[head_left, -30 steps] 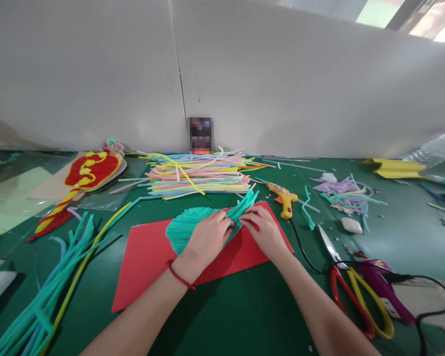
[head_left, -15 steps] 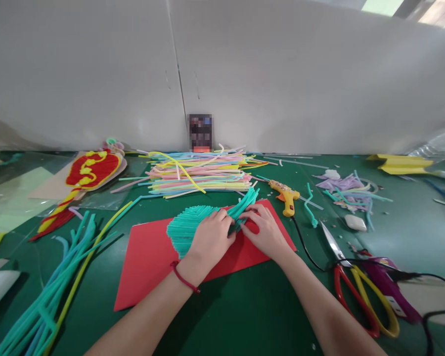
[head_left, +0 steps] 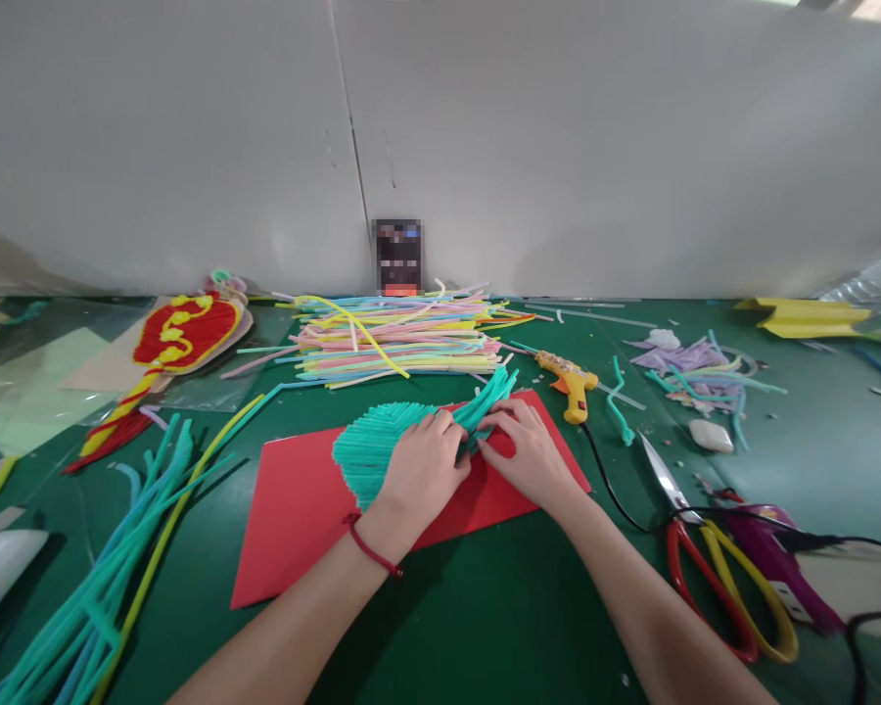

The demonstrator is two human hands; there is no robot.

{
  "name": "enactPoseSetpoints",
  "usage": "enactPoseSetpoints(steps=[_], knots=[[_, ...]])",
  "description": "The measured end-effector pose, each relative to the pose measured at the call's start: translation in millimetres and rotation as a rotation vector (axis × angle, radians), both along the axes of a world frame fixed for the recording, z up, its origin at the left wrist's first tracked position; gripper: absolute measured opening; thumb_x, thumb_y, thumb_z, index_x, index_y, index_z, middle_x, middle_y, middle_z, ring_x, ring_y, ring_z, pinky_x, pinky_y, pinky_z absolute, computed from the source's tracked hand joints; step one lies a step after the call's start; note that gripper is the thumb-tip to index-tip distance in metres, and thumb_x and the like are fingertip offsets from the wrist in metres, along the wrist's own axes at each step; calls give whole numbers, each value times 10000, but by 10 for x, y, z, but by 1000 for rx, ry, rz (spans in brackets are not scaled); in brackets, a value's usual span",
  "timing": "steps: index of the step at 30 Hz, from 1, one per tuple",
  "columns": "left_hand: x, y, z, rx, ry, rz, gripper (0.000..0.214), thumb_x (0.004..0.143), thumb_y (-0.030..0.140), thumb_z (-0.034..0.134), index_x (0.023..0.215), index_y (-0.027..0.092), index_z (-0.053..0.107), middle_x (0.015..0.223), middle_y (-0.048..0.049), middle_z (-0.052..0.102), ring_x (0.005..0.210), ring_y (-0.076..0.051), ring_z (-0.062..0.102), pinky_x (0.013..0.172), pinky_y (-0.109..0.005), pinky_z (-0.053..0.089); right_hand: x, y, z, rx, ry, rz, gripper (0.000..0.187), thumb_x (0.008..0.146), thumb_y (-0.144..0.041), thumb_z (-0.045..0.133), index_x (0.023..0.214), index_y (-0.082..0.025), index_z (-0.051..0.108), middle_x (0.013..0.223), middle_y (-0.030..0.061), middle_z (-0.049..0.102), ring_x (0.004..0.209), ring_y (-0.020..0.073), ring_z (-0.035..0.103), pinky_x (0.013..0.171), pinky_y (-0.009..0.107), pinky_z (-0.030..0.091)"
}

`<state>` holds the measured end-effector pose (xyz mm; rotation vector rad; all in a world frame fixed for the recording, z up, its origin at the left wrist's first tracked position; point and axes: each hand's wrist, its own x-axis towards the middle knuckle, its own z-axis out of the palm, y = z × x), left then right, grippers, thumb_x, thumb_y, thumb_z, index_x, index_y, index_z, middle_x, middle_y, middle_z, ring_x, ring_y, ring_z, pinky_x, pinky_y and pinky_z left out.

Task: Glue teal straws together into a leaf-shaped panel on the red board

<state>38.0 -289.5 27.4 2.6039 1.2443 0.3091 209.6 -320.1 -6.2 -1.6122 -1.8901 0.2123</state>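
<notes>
A teal fan-shaped piece made of pipe cleaners (head_left: 371, 446) lies over a red sheet (head_left: 286, 529). Its loose stems (head_left: 491, 392) gather into a bundle that points up and to the right. My left hand (head_left: 426, 465) is closed round the base of that bundle, across the fan's right side. From the right, my right hand (head_left: 533, 455) bends its fingers against the same stems, thumb and fingertips close together. The exact spot the fingertips pinch is partly hidden by both hands.
A pile of pastel pipe cleaners (head_left: 403, 338) lies behind the sheet. To the right are a yellow glue gun (head_left: 573, 384), scissors (head_left: 697, 529) and a purple power strip (head_left: 785, 568). At left are more teal pipe cleaners (head_left: 110, 578) and a red-yellow fan (head_left: 191, 333).
Both hands keep nearly the same hold on the teal stems, with only slight finger movement. The whole view has shifted a little.
</notes>
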Motion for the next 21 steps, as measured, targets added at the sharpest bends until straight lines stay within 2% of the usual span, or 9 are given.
enactPoseSetpoints(steps=[9, 13, 17, 21], knots=[[5, -4, 10, -12, 9, -2, 70, 843, 150, 560, 883, 165, 616, 975, -69, 602, 946, -235, 587, 803, -363, 501, -18, -10, 26, -15, -16, -4, 124, 813, -255, 577, 921, -223, 632, 1056, 100, 573, 1020, 259, 565, 870, 450, 481], [-10, 0, 32, -7, -13, -10, 85, 876, 186, 537, 903, 170, 616, 973, -64, 611, 943, -223, 592, 803, -349, 498, 11, -1, 38, 25, 10, 17, 151, 873, -227, 496, 966, -233, 615, 1025, 88, 603, 1004, 244, 571, 872, 429, 478], [-54, 29, 88, 17, -49, -2, 163, 935, 211, 451, 943, 179, 611, 935, -47, 618, 863, -180, 608, 755, -302, 491, 98, 21, 26, 104, 59, -47, 240, 883, -163, 413, 991, -233, 615, 969, 77, 613, 962, 228, 583, 875, 408, 474], [-93, 56, 149, 58, -53, 26, 181, 945, 197, 429, 950, 181, 609, 925, -40, 625, 846, -169, 609, 747, -289, 477, 144, 26, 5, 98, 56, -79, 272, 857, -126, 409, 918, -241, 649, 968, 72, 608, 949, 224, 582, 862, 394, 473]])
